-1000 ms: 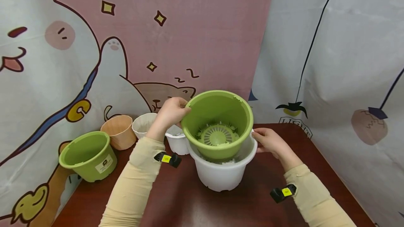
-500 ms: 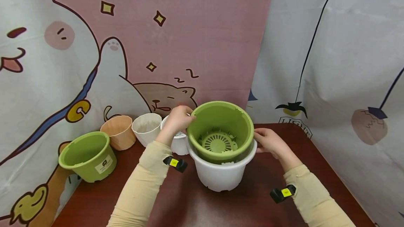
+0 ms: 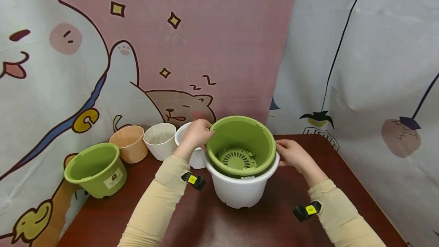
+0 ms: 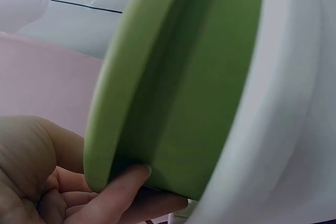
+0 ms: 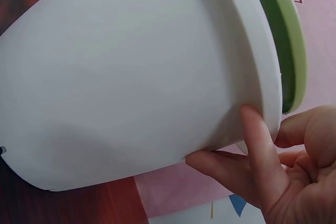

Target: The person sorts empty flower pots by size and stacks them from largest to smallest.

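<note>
A green plastic flowerpot (image 3: 240, 129) with a slotted base sits partway down inside a larger white flowerpot (image 3: 236, 193), its rim above the white one and slightly tilted. My left hand (image 3: 197, 136) pinches the green pot's rim at its left side. In the left wrist view the fingers (image 4: 123, 190) lie under that rim, the thumb over it. At the right, my right hand (image 3: 295, 155) grips the white pot's rim; the right wrist view shows fingers (image 5: 254, 145) outside against the wall. The white pot stands upright on the table.
Left of the hands stand a second green pot (image 3: 99, 174) with a label, an orange pot (image 3: 130, 148), a cream ribbed pot (image 3: 161, 142) and a white pot (image 3: 196, 159), partly hidden by the left hand. The dark red table (image 3: 212, 224) meets printed cloth walls behind and right.
My left hand has moved down and slightly right, lowering the green flowerpot deeper into the white one. The right hand stays in place on the white rim.
</note>
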`<state>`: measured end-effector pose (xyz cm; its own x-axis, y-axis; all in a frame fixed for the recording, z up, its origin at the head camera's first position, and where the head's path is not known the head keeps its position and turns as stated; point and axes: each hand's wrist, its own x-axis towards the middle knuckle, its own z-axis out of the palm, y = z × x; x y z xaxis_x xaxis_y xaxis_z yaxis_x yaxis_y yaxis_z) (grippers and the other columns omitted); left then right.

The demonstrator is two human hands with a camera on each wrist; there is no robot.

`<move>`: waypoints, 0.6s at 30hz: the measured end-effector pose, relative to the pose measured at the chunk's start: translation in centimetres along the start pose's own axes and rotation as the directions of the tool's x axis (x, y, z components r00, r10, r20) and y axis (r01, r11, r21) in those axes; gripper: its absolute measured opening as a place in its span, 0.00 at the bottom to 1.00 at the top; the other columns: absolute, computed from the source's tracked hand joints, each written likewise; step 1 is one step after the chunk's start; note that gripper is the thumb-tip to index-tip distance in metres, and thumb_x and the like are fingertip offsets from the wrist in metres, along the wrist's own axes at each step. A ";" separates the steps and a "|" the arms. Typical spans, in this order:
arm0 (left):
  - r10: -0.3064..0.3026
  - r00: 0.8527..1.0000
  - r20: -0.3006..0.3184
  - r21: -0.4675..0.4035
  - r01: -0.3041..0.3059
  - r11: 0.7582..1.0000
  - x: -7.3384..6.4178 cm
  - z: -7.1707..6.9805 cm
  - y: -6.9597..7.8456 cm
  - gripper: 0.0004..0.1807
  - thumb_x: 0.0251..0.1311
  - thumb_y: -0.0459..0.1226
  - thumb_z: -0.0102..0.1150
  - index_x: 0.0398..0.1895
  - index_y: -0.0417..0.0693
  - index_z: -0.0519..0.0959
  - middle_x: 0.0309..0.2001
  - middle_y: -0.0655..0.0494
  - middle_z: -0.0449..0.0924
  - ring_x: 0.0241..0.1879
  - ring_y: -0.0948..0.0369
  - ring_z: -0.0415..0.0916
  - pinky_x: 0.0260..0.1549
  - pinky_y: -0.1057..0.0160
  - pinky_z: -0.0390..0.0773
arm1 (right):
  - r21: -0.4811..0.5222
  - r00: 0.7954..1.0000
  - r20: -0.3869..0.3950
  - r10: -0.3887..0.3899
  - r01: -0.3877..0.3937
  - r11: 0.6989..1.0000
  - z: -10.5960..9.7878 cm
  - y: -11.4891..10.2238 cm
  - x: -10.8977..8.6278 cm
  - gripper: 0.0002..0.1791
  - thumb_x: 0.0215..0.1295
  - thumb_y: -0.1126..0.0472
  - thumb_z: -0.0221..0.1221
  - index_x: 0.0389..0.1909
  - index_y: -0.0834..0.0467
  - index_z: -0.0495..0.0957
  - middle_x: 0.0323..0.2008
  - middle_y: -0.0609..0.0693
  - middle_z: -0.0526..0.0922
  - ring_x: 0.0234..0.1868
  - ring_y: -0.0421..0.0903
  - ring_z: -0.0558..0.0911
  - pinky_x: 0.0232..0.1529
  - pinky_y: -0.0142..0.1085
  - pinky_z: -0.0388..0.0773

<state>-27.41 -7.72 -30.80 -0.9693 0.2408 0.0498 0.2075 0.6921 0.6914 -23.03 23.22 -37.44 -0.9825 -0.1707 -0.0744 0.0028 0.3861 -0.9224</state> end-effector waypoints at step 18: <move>0.007 1.000 0.002 0.047 -0.007 0.999 0.1 1.0 -0.5 0.08 0.55 0.30 0.52 0.21 0.40 0.78 0.25 0.48 0.80 0.10 0.59 0.76 0.19 0.53 0.83 | -0.011 1.000 -0.016 0.015 -0.015 1.000 0.1 -0.2 0.0 0.23 0.78 0.61 0.45 0.61 0.76 0.68 0.40 0.60 0.77 0.33 0.42 0.80 0.33 0.36 0.84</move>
<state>-27.48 -7.39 -31.87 -0.9676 0.2469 0.0530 0.2202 0.7219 0.6560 -23.01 23.01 -37.33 -0.9852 -0.1507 -0.0819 0.0153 0.3982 -0.9172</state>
